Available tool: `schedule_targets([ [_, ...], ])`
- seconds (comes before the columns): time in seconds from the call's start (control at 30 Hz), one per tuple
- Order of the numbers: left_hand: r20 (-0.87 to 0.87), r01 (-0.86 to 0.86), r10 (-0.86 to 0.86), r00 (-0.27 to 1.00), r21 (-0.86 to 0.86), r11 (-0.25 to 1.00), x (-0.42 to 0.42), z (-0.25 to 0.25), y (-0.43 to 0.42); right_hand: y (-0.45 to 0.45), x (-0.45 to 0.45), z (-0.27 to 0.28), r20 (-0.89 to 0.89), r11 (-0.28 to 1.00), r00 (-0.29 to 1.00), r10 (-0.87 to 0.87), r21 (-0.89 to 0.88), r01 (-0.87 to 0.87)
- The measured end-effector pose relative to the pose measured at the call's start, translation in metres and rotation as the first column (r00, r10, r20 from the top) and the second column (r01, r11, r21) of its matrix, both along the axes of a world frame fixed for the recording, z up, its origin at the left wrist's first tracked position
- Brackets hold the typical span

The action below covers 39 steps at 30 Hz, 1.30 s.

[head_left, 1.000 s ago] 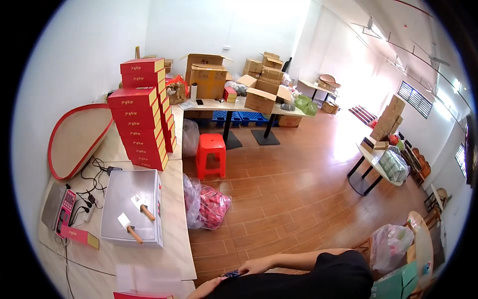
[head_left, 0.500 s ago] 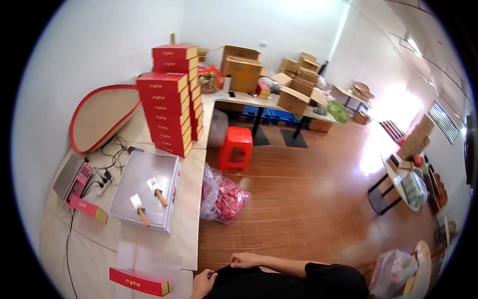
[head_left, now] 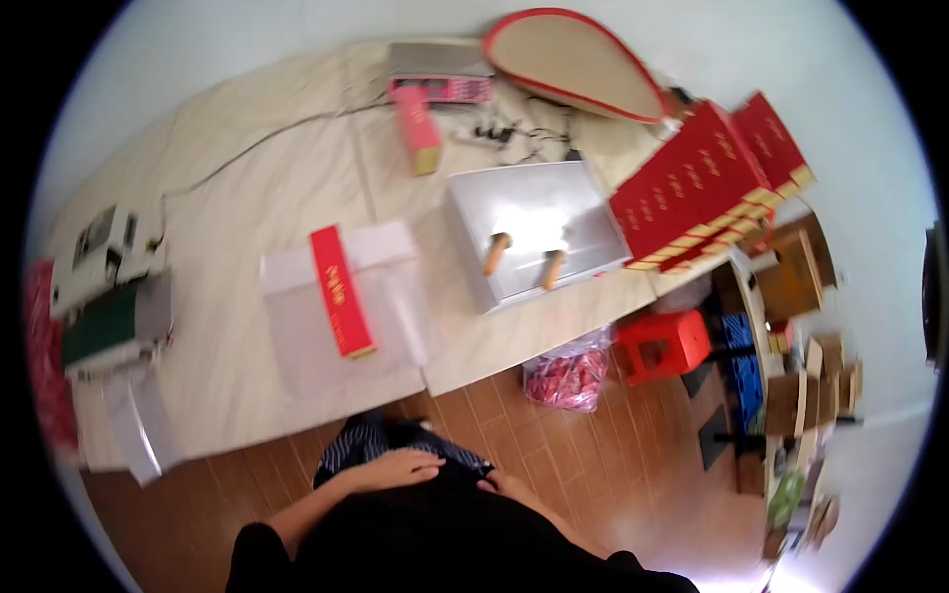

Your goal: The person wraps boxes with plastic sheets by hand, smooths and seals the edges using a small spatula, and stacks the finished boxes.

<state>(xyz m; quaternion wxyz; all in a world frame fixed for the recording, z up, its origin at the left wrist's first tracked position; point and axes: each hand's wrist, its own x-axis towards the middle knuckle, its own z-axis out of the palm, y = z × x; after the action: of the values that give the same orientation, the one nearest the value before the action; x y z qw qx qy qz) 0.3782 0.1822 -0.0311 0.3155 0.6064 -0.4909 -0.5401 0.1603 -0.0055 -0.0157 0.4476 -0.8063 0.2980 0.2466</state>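
Note:
My left hand [head_left: 400, 468] rests low against my black shirt and patterned trousers, palm down with fingers stretched out; it holds nothing that I can see. Across from it, my right hand [head_left: 506, 488] lies at the shirt, its fingertips partly hidden by dark cloth. Both are off the table. Nearest in front is a long red box [head_left: 342, 295] with gold lettering, lying on a translucent plastic sheet or bag [head_left: 397, 318] on the table. To its right sits a silver flat-topped metal unit [head_left: 529, 212] bearing two wooden-handled tools [head_left: 497, 253], their blades lost in glare.
A tall stack of red boxes [head_left: 692, 188] stands at the right. Behind are a pink-fronted scale [head_left: 440, 74], another red box [head_left: 419, 133], cables and a red-rimmed oval tray [head_left: 573, 54]. A white-and-green machine [head_left: 114, 316] stands left. A red stool [head_left: 660, 346] is below the table.
My view has swung left and down to the table, bringing the machine into sight. My left hand has flattened with its fingers out; both hands remain at the shirt.

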Motion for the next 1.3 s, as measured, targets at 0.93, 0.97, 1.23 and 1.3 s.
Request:
schedule_targets([
  [0.93, -0.167, -0.901, 0.986, -0.019, 0.43, 0.056, 0.163, -0.149, 0.155, 0.126, 0.333, -0.067, 0.468, 0.932, 0.81, 0.353, -0.102, -0.348],
  [0.97, -0.165, -0.898, 0.986, -0.022, 0.436, 0.053, 0.159, -0.148, 0.156, 0.127, 0.333, -0.086, 0.463, 0.931, 0.812, 0.355, -0.098, -0.351],
  [1.23, -0.076, -0.915, 0.997, -0.018, 0.403, 0.014, 0.156, -0.158, 0.146, 0.132, 0.349, -0.131, 0.0, 0.686, 0.692, 0.722, -0.136, -0.715],
  [1.3, -0.017, -0.933, 0.995, 0.099, 0.345, 0.099, 0.154, -0.167, 0.141, 0.125, 0.35, -0.133, 0.01, 0.707, 0.709, 0.705, -0.083, -0.702],
])
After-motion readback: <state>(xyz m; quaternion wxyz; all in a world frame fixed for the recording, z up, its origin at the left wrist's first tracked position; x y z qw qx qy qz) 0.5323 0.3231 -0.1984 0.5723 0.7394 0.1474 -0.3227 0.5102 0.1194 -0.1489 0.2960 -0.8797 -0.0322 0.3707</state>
